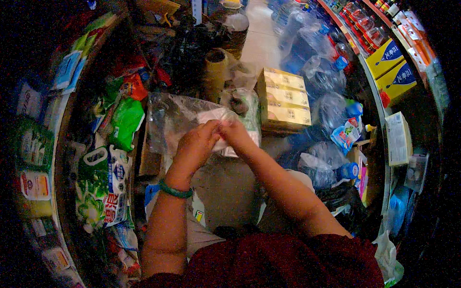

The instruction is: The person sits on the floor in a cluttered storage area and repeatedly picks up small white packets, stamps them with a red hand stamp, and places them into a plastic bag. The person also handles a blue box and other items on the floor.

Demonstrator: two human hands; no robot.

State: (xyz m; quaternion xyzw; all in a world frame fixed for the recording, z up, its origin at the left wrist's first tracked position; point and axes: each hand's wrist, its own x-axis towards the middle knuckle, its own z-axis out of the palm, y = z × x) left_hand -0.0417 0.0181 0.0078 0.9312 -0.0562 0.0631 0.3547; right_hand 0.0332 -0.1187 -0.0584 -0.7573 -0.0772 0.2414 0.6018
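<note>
My left hand (199, 139), with a green bangle (175, 190) on its wrist, is closed with the fingers bunched at the edge of a clear plastic bag (168, 117). The fingertips of my right hand (235, 133) meet it there, pinched together on the same plastic. What lies between the fingertips is too small to make out. The bag spreads out to the left of and beyond my hands, crumpled and see-through. Something pale and whitish (214, 114) shows through it. Just past my right hand stands a clear-wrapped package (249, 108), partly covered by my hands.
Stacked yellow boxes (286, 101) stand right of my hands. Large clear bottles with blue caps (324, 115) line the right side below a shelf (379, 91). A green-and-white package (106, 187) and a bright green bag (127, 122) lie left. A cardboard tube (216, 72) stands ahead.
</note>
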